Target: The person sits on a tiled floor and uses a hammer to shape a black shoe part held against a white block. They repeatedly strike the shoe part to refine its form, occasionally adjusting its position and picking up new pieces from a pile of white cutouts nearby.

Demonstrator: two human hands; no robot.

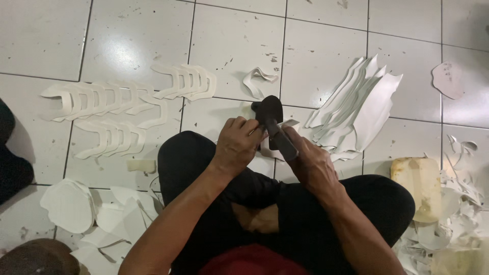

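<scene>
I sit cross-legged on a white tiled floor. My right hand (311,162) grips the handle of a dark tool (273,122) with a broad black head, held up over my knees. My left hand (238,143) is closed around a small white cut piece (271,146) pressed against the tool just below its head. The piece is mostly hidden by my fingers and the tool.
Rows of white curved cut shapes (109,109) lie at the left. A fanned stack of white sheets (359,109) lies at the right. White scraps (456,203) and a yellowish block (416,183) sit at the far right. More white pieces (97,214) lie lower left.
</scene>
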